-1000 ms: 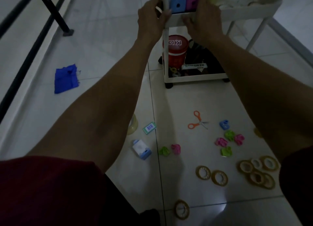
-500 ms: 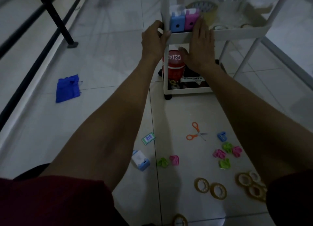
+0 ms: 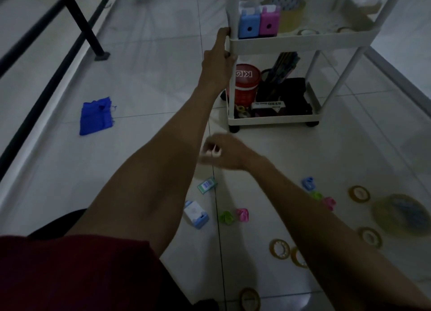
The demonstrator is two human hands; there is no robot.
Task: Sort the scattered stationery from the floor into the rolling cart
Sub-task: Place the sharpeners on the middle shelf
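The white rolling cart [image 3: 303, 42] stands ahead, with a blue box [image 3: 249, 26], a pink box [image 3: 269, 22] and a wide tape roll [image 3: 291, 9] on its upper shelf. My left hand [image 3: 219, 56] grips the cart's near left corner post. My right hand [image 3: 221, 154] is blurred and hangs low over the floor in front of the cart, fingers curled; whether it holds anything is unclear. Below it lie a small green-and-white box [image 3: 206, 185], a white-and-blue box [image 3: 196, 214], a green clip [image 3: 226, 217] and a pink clip [image 3: 242, 215].
Several tape rings [image 3: 279, 249] and a large tape roll [image 3: 398, 214] lie on the tiles at the right, near a blue clip [image 3: 307, 183]. A red tub [image 3: 246, 84] fills the cart's bottom shelf. A blue cloth [image 3: 96, 116] and a black railing post [image 3: 81, 23] are at the left.
My right hand has come off the cart's shelf and dropped down and left toward the floor. My left hand has stayed on the corner post.
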